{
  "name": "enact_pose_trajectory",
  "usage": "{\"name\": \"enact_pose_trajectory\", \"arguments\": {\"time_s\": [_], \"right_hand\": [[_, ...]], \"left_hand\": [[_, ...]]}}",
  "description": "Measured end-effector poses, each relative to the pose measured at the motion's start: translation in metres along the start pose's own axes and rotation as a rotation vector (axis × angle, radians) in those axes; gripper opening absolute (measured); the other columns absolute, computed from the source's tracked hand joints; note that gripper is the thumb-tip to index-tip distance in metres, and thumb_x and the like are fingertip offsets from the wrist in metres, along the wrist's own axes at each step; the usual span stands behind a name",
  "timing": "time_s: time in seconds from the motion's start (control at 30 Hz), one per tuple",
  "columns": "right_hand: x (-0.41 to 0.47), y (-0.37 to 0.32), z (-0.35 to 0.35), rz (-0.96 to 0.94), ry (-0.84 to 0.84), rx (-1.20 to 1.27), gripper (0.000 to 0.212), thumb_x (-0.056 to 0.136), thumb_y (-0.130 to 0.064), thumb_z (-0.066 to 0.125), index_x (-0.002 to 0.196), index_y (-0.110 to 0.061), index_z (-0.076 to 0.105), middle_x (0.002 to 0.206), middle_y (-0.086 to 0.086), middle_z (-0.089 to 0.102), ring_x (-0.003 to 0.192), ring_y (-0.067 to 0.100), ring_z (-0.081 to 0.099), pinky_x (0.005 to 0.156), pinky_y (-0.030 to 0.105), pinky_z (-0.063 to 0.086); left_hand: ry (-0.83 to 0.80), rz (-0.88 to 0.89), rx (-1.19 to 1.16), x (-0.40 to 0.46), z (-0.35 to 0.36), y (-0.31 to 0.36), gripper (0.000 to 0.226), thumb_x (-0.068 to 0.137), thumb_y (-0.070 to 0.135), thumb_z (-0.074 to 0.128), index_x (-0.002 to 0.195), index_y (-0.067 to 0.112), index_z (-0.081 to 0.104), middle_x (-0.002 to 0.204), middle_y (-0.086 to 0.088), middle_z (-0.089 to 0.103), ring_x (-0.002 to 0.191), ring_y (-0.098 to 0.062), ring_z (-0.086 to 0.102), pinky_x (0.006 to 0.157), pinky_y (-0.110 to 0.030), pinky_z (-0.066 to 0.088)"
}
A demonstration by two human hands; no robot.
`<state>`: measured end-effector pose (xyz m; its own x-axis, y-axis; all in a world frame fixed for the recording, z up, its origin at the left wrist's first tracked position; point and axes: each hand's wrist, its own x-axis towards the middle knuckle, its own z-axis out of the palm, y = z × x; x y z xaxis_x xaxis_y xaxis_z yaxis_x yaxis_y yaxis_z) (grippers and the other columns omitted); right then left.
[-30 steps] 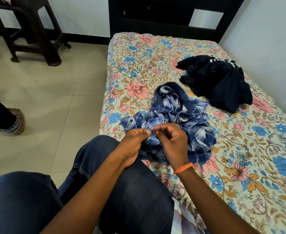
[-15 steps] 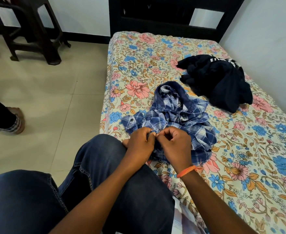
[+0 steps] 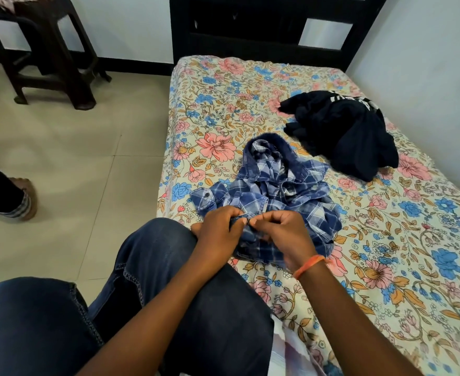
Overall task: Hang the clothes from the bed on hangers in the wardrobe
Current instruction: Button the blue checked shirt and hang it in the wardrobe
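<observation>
Pinching the near edge of the blue plaid shirt (image 3: 275, 191) around a small button, my left hand (image 3: 218, 232) and right hand (image 3: 283, 234) have their fingers curled tight on the cloth, fingertips almost meeting. Since a moment ago my hands have barely shifted, and the shirt is bunched much the same. It lies crumpled on the floral bed (image 3: 386, 253), its collar pointing away toward the headboard, its length running from me to there. A dark garment (image 3: 345, 131) lies beyond it.
</observation>
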<state>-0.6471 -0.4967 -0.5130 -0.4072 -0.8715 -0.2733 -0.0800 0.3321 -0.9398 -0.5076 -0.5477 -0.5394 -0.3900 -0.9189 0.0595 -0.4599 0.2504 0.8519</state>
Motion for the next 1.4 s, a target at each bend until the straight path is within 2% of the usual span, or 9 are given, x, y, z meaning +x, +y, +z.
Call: {"name": "enact_pose_trajectory", "arguments": {"time_s": [0.13,0.27,0.5,0.67,0.73,0.9,1.07,1.23,1.4], "right_hand": [[0.009,0.001,-0.018,-0.221,0.174,-0.459,0.016,0.076,-0.016,0.084,0.069,-0.015,0.07,0.066,-0.003,0.069,0.063,0.013,0.067,0.06,0.026,0.055],[0.023,-0.019,-0.034,-0.387,0.338,-0.477,0.019,0.083,-0.022,0.076,0.069,-0.015,0.066,0.067,-0.004,0.066,0.063,0.011,0.062,0.062,0.025,0.049],[0.131,-0.048,-0.036,-0.373,0.367,-0.811,0.018,0.086,-0.017,0.064,0.085,-0.005,0.051,0.095,0.021,0.06,0.089,0.037,0.058,0.067,0.034,0.036],[0.192,-0.042,-0.028,-0.193,0.386,-0.973,0.046,0.085,-0.024,0.071,0.118,0.001,0.051,0.115,0.027,0.06,0.105,0.043,0.059,0.079,0.045,0.049],[0.218,-0.043,-0.024,-0.106,0.378,-1.016,0.04,0.085,-0.023,0.073,0.113,0.004,0.062,0.111,0.027,0.065,0.102,0.04,0.061,0.081,0.043,0.051],[0.244,-0.076,-0.004,-0.16,0.522,-0.82,0.04,0.08,-0.026,0.079,0.069,0.009,0.062,0.065,0.02,0.057,0.065,0.016,0.049,0.055,0.028,0.033],[0.191,-0.164,0.023,-0.534,0.57,-0.815,0.019,0.084,-0.021,0.07,0.08,-0.002,0.072,0.076,0.01,0.07,0.072,0.019,0.063,0.068,0.031,0.046],[0.105,-0.285,0.005,-0.49,0.689,-0.817,0.004,0.083,-0.002,0.071,0.087,-0.002,0.072,0.082,0.014,0.065,0.077,0.029,0.063,0.071,0.032,0.046],[0.012,-0.402,-0.016,-0.381,0.706,-1.011,0.012,0.08,0.007,0.069,0.09,0.001,0.068,0.085,0.018,0.059,0.067,0.036,0.06,0.052,0.036,0.048]], "left_hand": [[0.055,-0.023,0.116,-0.004,0.008,-0.003,0.015,0.087,0.031,0.07,0.082,0.032,0.056,0.081,0.015,0.056,0.082,-0.007,0.055,0.083,-0.048,0.048],[0.125,-0.009,0.056,-0.004,-0.006,0.013,0.012,0.09,0.038,0.066,0.09,0.033,0.055,0.09,0.018,0.054,0.089,-0.009,0.057,0.088,-0.043,0.048],[0.009,0.01,0.15,0.056,-0.06,0.051,0.019,0.098,0.017,0.057,0.082,0.011,0.064,0.077,0.008,0.06,0.065,0.006,0.049,0.057,-0.006,0.033],[-0.128,-0.021,0.112,0.132,-0.07,0.004,0.031,0.093,0.014,0.058,0.07,-0.006,0.063,0.07,-0.029,0.06,0.058,-0.026,0.056,0.062,-0.026,0.058],[-0.271,-0.052,0.095,0.166,-0.061,-0.022,0.037,0.093,0.018,0.06,0.06,0.002,0.051,0.056,-0.02,0.049,0.055,-0.031,0.056,0.069,-0.045,0.06],[-0.31,-0.043,0.036,0.22,-0.047,-0.036,0.044,0.091,0.043,0.065,0.079,0.008,0.041,0.062,-0.001,0.036,0.051,-0.016,0.038,0.048,-0.032,0.031],[-0.27,-0.015,-0.047,0.23,-0.077,0.024,0.042,0.089,0.037,0.07,0.104,0.006,0.046,0.082,-0.006,0.053,0.067,-0.024,0.053,0.048,-0.035,0.034],[-0.215,0.02,0.112,0.252,-0.176,0.135,0.009,0.09,-0.004,0.046,0.094,0.001,0.051,0.081,-0.016,0.051,0.063,-0.029,0.038,0.047,-0.036,0.014],[-0.146,0.3,0.258,0.251,-0.284,0.279,0.023,0.091,-0.007,0.042,0.106,0.0,0.059,0.104,-0.019,0.055,0.08,-0.036,0.052,0.067,-0.049,0.043]]}}
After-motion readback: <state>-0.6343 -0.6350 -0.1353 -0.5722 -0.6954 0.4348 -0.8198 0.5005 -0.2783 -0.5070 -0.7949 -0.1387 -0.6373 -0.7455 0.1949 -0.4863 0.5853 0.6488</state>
